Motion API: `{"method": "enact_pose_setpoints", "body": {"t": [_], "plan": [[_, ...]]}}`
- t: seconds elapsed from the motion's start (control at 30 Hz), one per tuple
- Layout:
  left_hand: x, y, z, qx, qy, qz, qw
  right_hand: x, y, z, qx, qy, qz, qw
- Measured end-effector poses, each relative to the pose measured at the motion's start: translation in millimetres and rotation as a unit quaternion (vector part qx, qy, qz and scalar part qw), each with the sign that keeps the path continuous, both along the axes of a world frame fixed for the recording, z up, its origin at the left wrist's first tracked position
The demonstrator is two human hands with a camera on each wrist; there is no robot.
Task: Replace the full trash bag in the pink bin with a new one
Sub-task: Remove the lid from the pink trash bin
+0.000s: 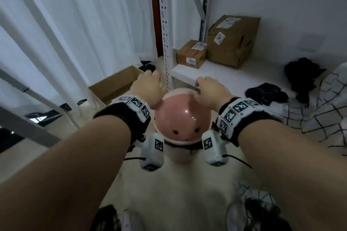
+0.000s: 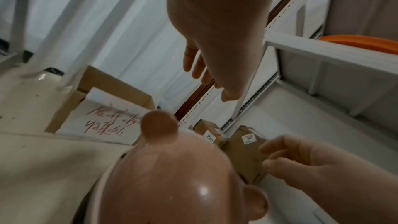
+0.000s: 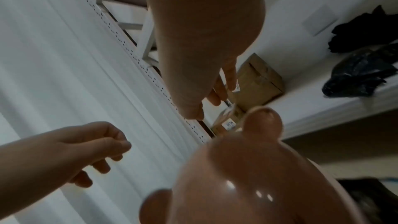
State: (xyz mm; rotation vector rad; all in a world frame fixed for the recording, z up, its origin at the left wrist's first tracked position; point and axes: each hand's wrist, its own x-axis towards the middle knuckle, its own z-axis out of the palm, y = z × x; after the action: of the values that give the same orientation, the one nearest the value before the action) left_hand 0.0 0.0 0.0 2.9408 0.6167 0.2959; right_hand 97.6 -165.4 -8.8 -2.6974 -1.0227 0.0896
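Pink bin [image 1: 185, 118] sits below both hands' loose fingers [image 1: 201, 80], untouched.

head: above, facing down | wrists: close, along each hand | shared: pink bin [image 1: 185, 118] lid

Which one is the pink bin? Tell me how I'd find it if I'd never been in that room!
Find the tall white metal shelf rack standing by the white curtains. On the floor just in front of its post, between the person's two wrists, stands the pink bin. Unlike the brown cardboard boxes nearby, it has a shiny round dome lid with a little face and two ears.
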Motion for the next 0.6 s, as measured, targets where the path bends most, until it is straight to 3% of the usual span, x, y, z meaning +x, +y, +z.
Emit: {"method": "enact_pose_setpoints", "body": {"t": [0.1,0.2,0.33,0.5,0.6], "plan": [[0.9,0.1,-40.7,-0.014,0.013,0.019,1.000,6.9,-7.1,-29.1,-0.039,0.002,-0.002,0.999],[8.2,-0.8,-71.3,0.015,0.075,0.003,0.997,22.9,-13.1,-49.7,-0.044,0.013,-0.023,0.999],[20.1,3.8,-77.1,-0.014,0.070,-0.007,0.997,31.7,-15.9,-66.1,0.001,0.049,-0.025,0.999],[16.8,15.9,-85.9,-0.083,0.037,-0.025,0.995,34.0,-15.4,-78.9,0.013,0.017,-0.033,0.999],[14.1,21.8,-80.5,-0.176,0.040,-0.049,0.982,32.6,-20.1,-78.1,-0.015,-0.029,-0.013,0.999]]}}
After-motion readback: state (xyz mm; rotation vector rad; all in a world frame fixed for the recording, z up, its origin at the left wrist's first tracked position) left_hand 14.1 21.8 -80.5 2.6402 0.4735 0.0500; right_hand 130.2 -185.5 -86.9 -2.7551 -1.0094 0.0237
